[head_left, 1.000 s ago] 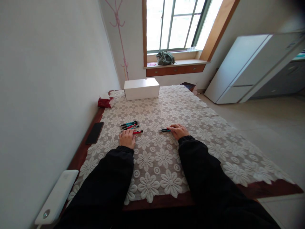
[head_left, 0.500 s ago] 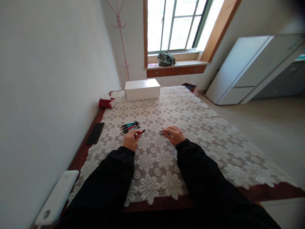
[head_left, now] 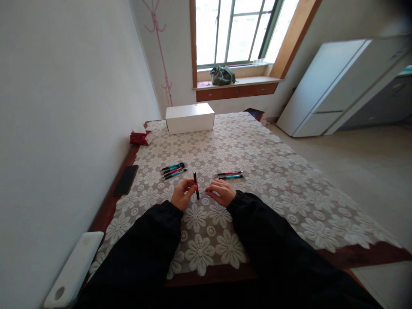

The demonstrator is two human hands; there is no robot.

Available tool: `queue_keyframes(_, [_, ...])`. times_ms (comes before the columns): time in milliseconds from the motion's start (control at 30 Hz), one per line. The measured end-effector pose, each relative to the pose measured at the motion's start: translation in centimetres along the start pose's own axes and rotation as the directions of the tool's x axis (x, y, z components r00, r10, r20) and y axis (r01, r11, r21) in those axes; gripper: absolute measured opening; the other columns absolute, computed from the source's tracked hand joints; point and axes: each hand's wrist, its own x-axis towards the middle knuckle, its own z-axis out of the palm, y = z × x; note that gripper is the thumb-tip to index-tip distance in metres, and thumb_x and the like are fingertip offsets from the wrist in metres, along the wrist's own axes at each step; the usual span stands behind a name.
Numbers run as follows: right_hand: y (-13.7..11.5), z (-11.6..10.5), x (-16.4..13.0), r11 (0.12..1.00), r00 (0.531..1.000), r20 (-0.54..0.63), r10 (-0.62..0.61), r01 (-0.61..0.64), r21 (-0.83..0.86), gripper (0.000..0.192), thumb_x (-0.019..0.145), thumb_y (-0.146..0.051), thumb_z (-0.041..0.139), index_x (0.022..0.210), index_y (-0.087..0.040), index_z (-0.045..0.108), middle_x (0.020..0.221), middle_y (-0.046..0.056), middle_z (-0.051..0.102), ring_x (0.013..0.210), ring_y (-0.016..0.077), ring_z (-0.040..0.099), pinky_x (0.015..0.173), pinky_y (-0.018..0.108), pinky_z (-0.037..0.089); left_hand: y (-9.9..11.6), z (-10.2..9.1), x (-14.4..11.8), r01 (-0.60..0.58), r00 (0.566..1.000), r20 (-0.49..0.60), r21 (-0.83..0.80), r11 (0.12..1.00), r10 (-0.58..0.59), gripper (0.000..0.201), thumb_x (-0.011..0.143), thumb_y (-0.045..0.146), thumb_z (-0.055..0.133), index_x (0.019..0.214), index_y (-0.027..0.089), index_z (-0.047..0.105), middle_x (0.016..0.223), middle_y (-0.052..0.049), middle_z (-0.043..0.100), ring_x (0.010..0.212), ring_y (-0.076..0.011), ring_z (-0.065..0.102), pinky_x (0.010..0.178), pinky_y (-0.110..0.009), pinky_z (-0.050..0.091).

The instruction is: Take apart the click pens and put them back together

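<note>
My left hand (head_left: 183, 193) is closed on a black and red pen (head_left: 196, 186), pinched between thumb and fingertips and standing nearly on end. My right hand (head_left: 221, 191) is just right of that pen, a small gap away, with loosely bent fingers and nothing visible in them. Beyond the right hand, a red pen (head_left: 228, 173) and a blue pen (head_left: 232, 177) lie side by side on the lace tablecloth (head_left: 201, 253). Several more blue, red and black pens (head_left: 174, 170) lie in a row past my left hand.
A white box (head_left: 189, 119) stands at the table's far end. Along the left edge are a red tissue pack (head_left: 140, 138), a dark phone (head_left: 126, 180) and a white power strip-like device (head_left: 74, 268). A wall rises on the left; a fridge (head_left: 328, 90) stands off to the right.
My right hand has let go of the blue pen, now lying beside the red one, and has moved left and nearer. My left hand has turned its pen more upright.
</note>
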Motion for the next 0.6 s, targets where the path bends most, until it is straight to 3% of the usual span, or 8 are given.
queue_keyframes(100, [-0.7,-0.4,0.1,0.999,0.998,-0.067,0.004,-0.001,0.040,0.025,0.100,-0.036,0.051,0.116,-0.022,0.064,0.083,0.005,0.066,0.080,0.0200,0.061,0.078,0.035,0.051,0.1,-0.1,-0.2,0.018,0.999,0.040,0.049,0.999,-0.020,0.037,0.095,0.049,0.050,0.109,0.018,0.061,0.075,-0.001,0.064,0.061,-0.0129,0.064,0.062,-0.026,0.053])
queue_keyframes(167, [-1.0,-0.5,0.1,0.998,0.991,-0.131,0.028,-0.020,0.060,0.036,0.099,-0.037,0.052,0.131,-0.023,0.056,0.095,0.007,0.067,0.089,0.0219,0.063,0.083,0.037,0.053,0.2,-0.1,-0.3,0.007,0.997,0.075,0.113,0.994,-0.015,0.034,0.097,0.045,0.047,0.111,0.018,0.063,0.071,0.000,0.063,0.053,-0.0111,0.058,0.054,-0.024,0.048])
queue_keyframes(233, [-1.0,-0.5,0.1,0.998,0.983,-0.178,0.046,-0.040,0.040,0.044,0.097,-0.039,0.055,0.139,-0.024,0.051,0.110,0.010,0.066,0.102,0.0247,0.062,0.090,0.041,0.052,0.5,-0.1,-0.3,-0.051,0.995,0.090,0.202,0.978,0.034,0.030,0.095,0.040,0.051,0.109,0.019,0.067,0.077,-0.002,0.067,0.057,-0.0117,0.059,0.055,-0.024,0.048])
queue_keyframes(300, [-0.8,-0.4,0.1,0.999,0.981,-0.187,0.046,-0.048,-0.007,0.041,0.096,-0.041,0.057,0.134,-0.025,0.056,0.119,0.012,0.063,0.109,0.0265,0.059,0.094,0.042,0.051,0.8,0.0,-0.3,-0.122,0.990,0.105,0.275,0.954,0.097,0.025,0.093,0.036,0.056,0.105,0.020,0.070,0.087,-0.004,0.071,0.066,-0.0132,0.061,0.062,-0.025,0.050])
queue_keyframes(367, [-0.5,-0.4,0.1,0.998,0.986,-0.159,0.042,-0.049,-0.040,0.028,0.097,-0.039,0.056,0.119,-0.026,0.065,0.113,0.010,0.065,0.105,0.0253,0.059,0.091,0.041,0.051,1.0,0.0,-0.3,-0.156,0.985,0.119,0.307,0.939,0.125,0.022,0.092,0.035,0.059,0.103,0.021,0.072,0.089,-0.004,0.072,0.069,-0.0136,0.062,0.066,-0.026,0.051])
queue_keyframes(467, [-0.1,-0.4,0.1,0.996,0.992,-0.112,0.061,-0.067,-0.056,0.020,0.100,-0.034,0.051,0.101,-0.025,0.069,0.095,0.007,0.068,0.091,0.0222,0.059,0.085,0.038,0.051,0.8,-0.1,-0.4,-0.141,0.988,0.110,0.309,0.941,0.112,0.021,0.089,0.034,0.063,0.103,0.021,0.071,0.090,-0.004,0.074,0.071,-0.0146,0.065,0.070,-0.028,0.053])
queue_keyframes(600, [0.5,-0.6,-0.1,0.986,0.980,-0.145,0.136,-0.149,-0.081,0.020,0.100,-0.034,0.050,0.100,-0.024,0.067,0.094,0.007,0.068,0.089,0.0221,0.060,0.083,0.037,0.049,0.2,-0.3,-0.3,-0.095,0.995,0.032,0.326,0.941,0.090,0.020,0.083,0.028,0.069,0.102,0.021,0.070,0.093,-0.004,0.075,0.076,-0.0167,0.068,0.072,-0.030,0.055])
